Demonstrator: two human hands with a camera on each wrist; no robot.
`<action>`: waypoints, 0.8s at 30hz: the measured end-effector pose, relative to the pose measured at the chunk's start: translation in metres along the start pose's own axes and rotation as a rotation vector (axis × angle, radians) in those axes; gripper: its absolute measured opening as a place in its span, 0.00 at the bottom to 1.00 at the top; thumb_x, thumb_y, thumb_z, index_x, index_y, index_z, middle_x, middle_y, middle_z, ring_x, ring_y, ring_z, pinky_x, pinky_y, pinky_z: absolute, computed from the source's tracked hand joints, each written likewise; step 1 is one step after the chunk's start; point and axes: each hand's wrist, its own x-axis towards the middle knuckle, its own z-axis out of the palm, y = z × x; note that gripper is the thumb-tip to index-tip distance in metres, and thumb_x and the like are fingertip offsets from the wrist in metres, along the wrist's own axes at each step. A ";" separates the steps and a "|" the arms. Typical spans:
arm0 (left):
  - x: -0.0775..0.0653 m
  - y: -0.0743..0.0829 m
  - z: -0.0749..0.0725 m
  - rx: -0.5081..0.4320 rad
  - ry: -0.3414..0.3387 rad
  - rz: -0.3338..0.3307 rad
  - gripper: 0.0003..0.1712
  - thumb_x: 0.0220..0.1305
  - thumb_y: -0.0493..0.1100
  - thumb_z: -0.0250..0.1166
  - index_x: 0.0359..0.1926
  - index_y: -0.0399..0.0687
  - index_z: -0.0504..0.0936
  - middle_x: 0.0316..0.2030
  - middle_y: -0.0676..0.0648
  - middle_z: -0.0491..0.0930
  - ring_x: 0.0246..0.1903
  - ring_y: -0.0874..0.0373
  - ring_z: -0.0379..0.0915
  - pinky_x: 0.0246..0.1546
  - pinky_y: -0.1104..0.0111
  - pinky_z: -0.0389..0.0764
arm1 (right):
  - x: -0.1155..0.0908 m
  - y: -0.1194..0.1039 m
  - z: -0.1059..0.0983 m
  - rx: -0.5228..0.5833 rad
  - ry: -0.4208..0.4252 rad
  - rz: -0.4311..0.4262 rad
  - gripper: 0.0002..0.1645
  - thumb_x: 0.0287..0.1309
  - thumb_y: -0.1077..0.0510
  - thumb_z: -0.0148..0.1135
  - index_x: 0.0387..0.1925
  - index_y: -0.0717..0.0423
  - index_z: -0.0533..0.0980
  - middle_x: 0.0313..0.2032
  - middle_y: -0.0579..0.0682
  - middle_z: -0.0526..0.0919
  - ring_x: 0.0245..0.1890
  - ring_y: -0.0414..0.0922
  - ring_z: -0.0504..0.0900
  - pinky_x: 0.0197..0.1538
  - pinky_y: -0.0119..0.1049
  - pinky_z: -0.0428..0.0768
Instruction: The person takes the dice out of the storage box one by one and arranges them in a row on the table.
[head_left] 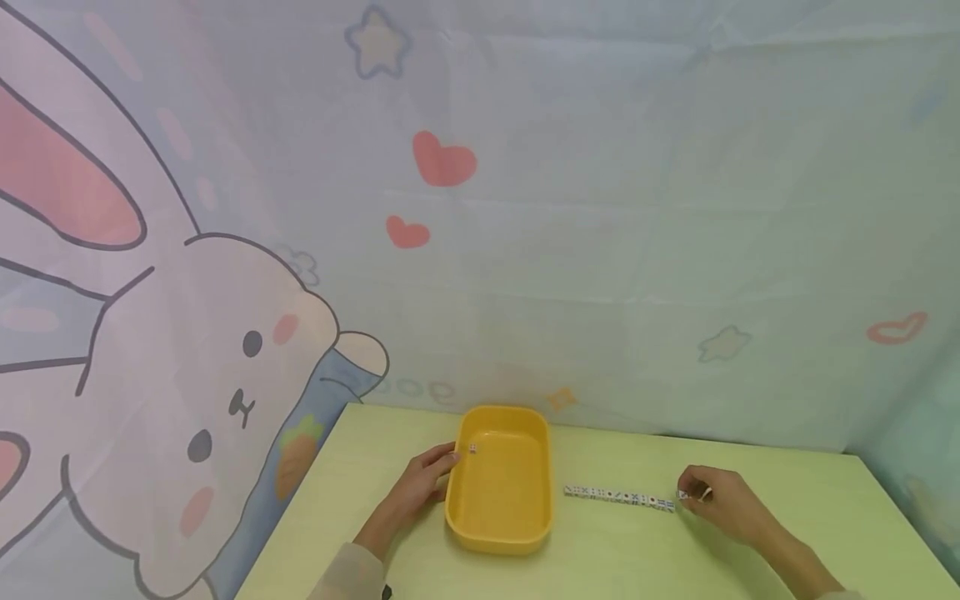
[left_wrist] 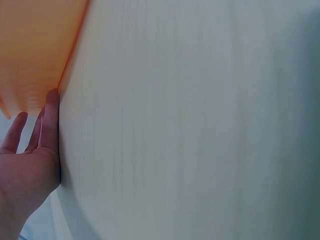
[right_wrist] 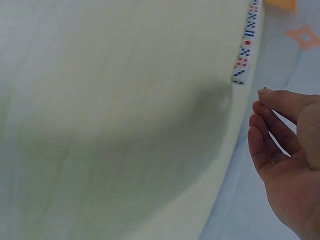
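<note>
A yellow tray [head_left: 498, 546] stands on the table, with one small white die [head_left: 472, 448] inside near its left wall. My left hand [head_left: 417, 492] rests against the tray's left side, its fingers extended along the wall in the left wrist view. To the right of the tray runs a straight row of dice [head_left: 618, 497] with red and blue pips, set side by side. Just past the row's right end, my right hand [head_left: 723, 502] pinches a single die [head_left: 682, 495] between thumb and fingertips. In the right wrist view the fingers mostly hide that die.
The pale yellow-green table [head_left: 622, 558] meets a cloth backdrop [head_left: 637, 250] printed with a rabbit, hearts and stars. The backdrop rises along the table's back edge and stands at both sides. A small dark object [head_left: 387, 592] shows by the left sleeve.
</note>
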 end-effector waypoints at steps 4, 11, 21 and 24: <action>-0.001 -0.001 -0.001 0.002 -0.006 -0.008 0.35 0.83 0.51 0.57 0.79 0.36 0.65 0.74 0.29 0.67 0.67 0.37 0.74 0.49 0.58 0.89 | -0.004 0.008 0.007 -0.016 -0.015 0.013 0.11 0.56 0.70 0.74 0.36 0.55 0.82 0.33 0.42 0.84 0.33 0.34 0.79 0.36 0.33 0.84; -0.001 0.001 0.000 -0.015 -0.008 -0.001 0.35 0.83 0.51 0.58 0.79 0.35 0.65 0.74 0.29 0.67 0.66 0.38 0.75 0.50 0.58 0.88 | -0.006 0.010 0.016 0.000 -0.002 0.026 0.12 0.54 0.71 0.74 0.36 0.54 0.83 0.32 0.46 0.85 0.33 0.33 0.79 0.37 0.32 0.83; -0.001 0.003 -0.001 -0.017 -0.009 -0.007 0.35 0.83 0.51 0.58 0.79 0.35 0.64 0.74 0.30 0.67 0.66 0.39 0.75 0.51 0.58 0.88 | -0.001 0.011 0.021 -0.016 0.012 0.040 0.11 0.55 0.68 0.77 0.36 0.54 0.84 0.32 0.39 0.81 0.32 0.32 0.76 0.35 0.32 0.80; -0.001 0.001 -0.001 -0.019 -0.015 -0.007 0.36 0.82 0.52 0.58 0.79 0.35 0.64 0.74 0.30 0.67 0.66 0.39 0.74 0.51 0.58 0.88 | -0.002 0.010 0.020 -0.013 -0.004 0.045 0.10 0.56 0.66 0.77 0.37 0.54 0.84 0.32 0.40 0.81 0.33 0.32 0.76 0.36 0.32 0.80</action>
